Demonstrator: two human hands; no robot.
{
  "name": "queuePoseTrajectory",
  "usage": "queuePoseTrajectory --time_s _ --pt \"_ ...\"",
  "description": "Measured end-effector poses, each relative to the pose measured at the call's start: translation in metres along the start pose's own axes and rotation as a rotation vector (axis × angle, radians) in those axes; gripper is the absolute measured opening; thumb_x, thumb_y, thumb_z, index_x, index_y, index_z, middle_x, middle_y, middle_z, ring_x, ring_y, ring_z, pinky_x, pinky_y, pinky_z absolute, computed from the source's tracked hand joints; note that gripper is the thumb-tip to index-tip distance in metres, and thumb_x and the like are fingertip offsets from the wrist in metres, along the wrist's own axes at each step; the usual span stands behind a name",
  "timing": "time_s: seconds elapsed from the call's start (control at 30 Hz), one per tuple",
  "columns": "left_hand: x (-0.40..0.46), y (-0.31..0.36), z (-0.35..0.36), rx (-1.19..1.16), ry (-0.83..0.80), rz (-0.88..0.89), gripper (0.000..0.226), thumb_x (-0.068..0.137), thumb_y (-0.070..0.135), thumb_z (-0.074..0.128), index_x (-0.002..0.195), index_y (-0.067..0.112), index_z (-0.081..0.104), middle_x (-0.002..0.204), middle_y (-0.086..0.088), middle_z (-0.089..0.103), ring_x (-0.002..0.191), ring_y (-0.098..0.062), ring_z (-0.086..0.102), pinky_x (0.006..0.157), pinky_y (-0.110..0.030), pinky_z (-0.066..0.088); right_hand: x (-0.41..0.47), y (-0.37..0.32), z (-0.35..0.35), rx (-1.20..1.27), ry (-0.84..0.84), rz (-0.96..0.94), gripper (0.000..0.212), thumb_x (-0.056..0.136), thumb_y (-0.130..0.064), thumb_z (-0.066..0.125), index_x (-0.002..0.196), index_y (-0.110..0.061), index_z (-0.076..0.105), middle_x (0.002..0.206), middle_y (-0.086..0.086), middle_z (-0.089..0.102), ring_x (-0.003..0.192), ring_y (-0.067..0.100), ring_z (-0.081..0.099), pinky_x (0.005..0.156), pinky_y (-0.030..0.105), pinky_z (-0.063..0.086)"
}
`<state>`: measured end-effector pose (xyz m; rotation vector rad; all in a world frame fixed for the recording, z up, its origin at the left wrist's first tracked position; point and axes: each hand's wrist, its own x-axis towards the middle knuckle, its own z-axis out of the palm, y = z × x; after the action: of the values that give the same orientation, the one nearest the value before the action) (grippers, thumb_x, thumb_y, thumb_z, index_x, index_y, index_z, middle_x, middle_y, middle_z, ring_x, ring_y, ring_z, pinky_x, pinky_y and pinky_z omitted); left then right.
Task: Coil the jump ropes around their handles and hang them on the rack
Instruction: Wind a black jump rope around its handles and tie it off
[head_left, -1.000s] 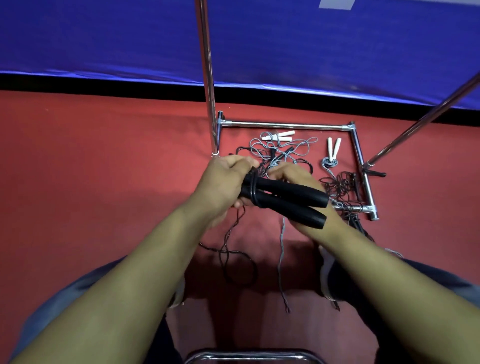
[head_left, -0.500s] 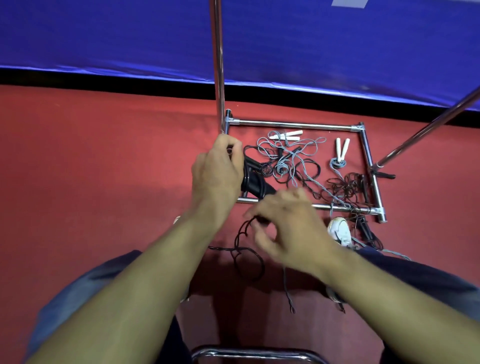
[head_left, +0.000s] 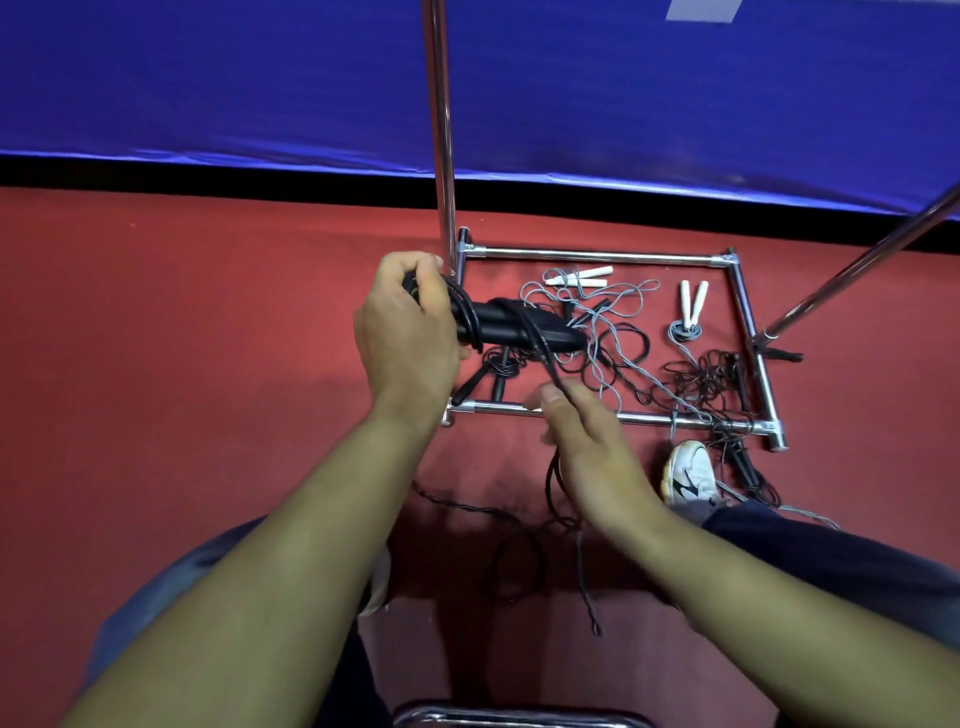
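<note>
My left hand (head_left: 408, 332) grips one end of a pair of black jump-rope handles (head_left: 524, 328), held side by side and pointing right. A few turns of black rope wrap them near my fingers. My right hand (head_left: 587, 447) pinches the black rope (head_left: 545, 358), which runs from the handles down through my fingers and trails to the floor. The chrome rack (head_left: 597, 255) lies as a rectangular base frame on the red floor, with an upright pole (head_left: 441, 130) at its left corner. Inside the frame lie tangled grey and black ropes (head_left: 613, 332) and white handles (head_left: 691, 304).
A second chrome pole (head_left: 857, 270) slants up at the right. A blue padded wall (head_left: 519, 78) stands behind the red floor. My white shoe (head_left: 688, 473) rests by the frame's near bar. A chrome chair edge (head_left: 514, 717) shows at the bottom.
My right hand let go of the handles, dropped toward me and took the rope. My left hand turned the handles and carried them up and left, and a rope turn now crosses them.
</note>
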<state>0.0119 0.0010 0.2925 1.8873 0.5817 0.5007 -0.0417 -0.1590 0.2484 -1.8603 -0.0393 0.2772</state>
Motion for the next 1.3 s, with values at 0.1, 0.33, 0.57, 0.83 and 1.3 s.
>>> queuePoseTrajectory --time_s 0.1,0.33,0.57,0.83,1.3 --pt "0.005 0.000 -0.005 -0.035 0.030 -0.027 0.017 0.100 0.023 0.047 0.091 0.025 0.062 0.072 0.010 0.059 0.049 -0.014 0.065 0.043 -0.037 0.056 -0.002 0.011 -0.005 -0.352 -0.169 -0.277 0.035 0.099 -0.035 0.035 0.111 -0.019 0.064 0.101 -0.004 0.061 0.100 0.015 0.056 0.092 0.030 0.042" --pt "-0.006 0.002 0.003 -0.124 -0.036 -0.049 0.019 0.098 0.024 0.048 0.091 0.023 0.065 0.071 0.007 0.059 0.060 -0.024 0.066 0.045 -0.035 0.055 0.005 0.022 -0.003 -0.380 -0.206 -0.119 0.017 0.097 -0.023 0.036 0.105 -0.023 0.051 0.087 0.000 0.064 0.072 0.031 0.062 0.061 0.036 0.052" --pt "0.004 -0.001 -0.001 -0.162 0.042 -0.079 0.019 0.099 0.023 0.045 0.092 0.025 0.063 0.075 0.003 0.058 0.051 -0.019 0.064 0.042 -0.030 0.053 0.002 0.006 0.017 0.440 -0.256 0.245 0.024 0.085 -0.027 0.042 0.093 -0.018 0.063 0.060 -0.013 0.037 0.059 0.006 0.038 0.076 0.031 0.041" --pt "0.004 0.003 0.000 -0.218 -0.087 -0.168 0.020 0.100 0.018 0.046 0.096 0.015 0.065 0.069 0.002 0.052 0.042 -0.010 0.048 0.036 -0.021 0.040 0.014 0.018 -0.003 -0.292 -0.324 -0.251 0.024 0.093 -0.006 0.056 0.109 -0.023 0.065 0.091 -0.002 0.061 0.078 0.005 0.054 0.079 0.024 0.048" --pt "0.000 -0.005 -0.003 0.219 -0.369 0.083 0.014 0.100 0.026 0.048 0.090 0.028 0.057 0.058 0.004 0.060 0.046 -0.029 0.062 0.044 -0.033 0.050 0.047 -0.015 -0.060 -0.617 0.277 -0.750 0.017 0.083 -0.003 0.062 0.092 -0.012 0.072 0.103 0.006 0.064 0.120 0.027 0.052 0.118 0.050 0.023"
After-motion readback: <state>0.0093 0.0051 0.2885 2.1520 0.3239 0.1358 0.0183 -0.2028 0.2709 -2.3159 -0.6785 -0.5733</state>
